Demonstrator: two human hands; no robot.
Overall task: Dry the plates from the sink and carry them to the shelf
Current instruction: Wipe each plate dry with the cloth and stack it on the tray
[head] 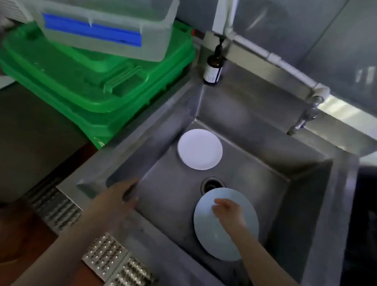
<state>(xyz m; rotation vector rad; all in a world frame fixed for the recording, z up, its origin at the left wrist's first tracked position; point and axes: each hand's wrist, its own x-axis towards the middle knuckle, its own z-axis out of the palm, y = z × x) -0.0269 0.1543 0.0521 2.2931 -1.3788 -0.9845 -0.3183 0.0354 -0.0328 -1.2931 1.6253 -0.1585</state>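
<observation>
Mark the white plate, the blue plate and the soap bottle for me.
white plate (199,149), head view, centre of its face.
blue plate (214,235), head view, bare face left of the right hand.
soap bottle (213,68), head view, middle of the brown body.

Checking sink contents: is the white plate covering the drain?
No, the white plate lies toward the back of the sink, clear of the drain.

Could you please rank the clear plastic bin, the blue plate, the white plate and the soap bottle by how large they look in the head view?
1. clear plastic bin
2. blue plate, though it lies nearer the camera
3. white plate
4. soap bottle
</observation>
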